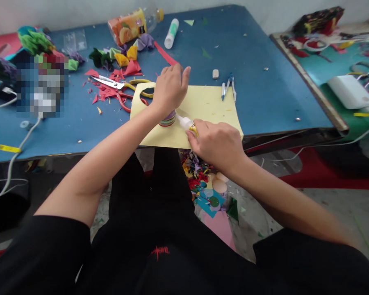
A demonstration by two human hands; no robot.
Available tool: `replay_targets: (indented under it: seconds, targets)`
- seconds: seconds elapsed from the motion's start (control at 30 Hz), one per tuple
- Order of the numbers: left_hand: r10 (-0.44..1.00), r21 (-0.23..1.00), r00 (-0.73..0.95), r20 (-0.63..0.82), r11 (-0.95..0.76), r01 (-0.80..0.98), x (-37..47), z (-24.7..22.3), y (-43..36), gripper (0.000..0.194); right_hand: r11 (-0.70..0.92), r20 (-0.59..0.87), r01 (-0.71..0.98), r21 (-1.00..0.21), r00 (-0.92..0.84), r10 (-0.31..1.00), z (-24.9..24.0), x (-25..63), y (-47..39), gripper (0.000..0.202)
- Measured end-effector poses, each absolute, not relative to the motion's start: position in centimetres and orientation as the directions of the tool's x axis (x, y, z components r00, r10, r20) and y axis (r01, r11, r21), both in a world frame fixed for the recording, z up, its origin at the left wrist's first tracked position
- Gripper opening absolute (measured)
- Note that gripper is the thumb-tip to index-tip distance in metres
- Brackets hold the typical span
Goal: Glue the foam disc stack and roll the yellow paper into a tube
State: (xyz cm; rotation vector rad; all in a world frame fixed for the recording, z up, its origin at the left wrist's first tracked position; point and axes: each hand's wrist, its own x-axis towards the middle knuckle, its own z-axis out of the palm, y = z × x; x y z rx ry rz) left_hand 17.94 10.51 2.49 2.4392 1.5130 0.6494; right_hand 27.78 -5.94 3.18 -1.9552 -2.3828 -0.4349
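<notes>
Mid-frame, R hand (218, 140) has fingers curled round squeeze btl (188, 123) — contents unclear — nr striped stack (167, 119) under L hand (171, 88), whose finger grip I can't tell.

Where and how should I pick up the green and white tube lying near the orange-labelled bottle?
Probably pinch the tube around its middle, coming from above and the right: it lies on its side, so both long sides can be gripped, and the bottle lies off to its left.
</notes>
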Motion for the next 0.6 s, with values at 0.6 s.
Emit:
replay_targets:
  seconds: [0.6]
  targets:
    - [0.88,0.356,0.359,0.313,-0.459,0.814,18.1,2.88,9.99,0.037,0.19,0.28,0.949,0.251,-0.259,0.925,2.92,27.37,-6.23,0.034]
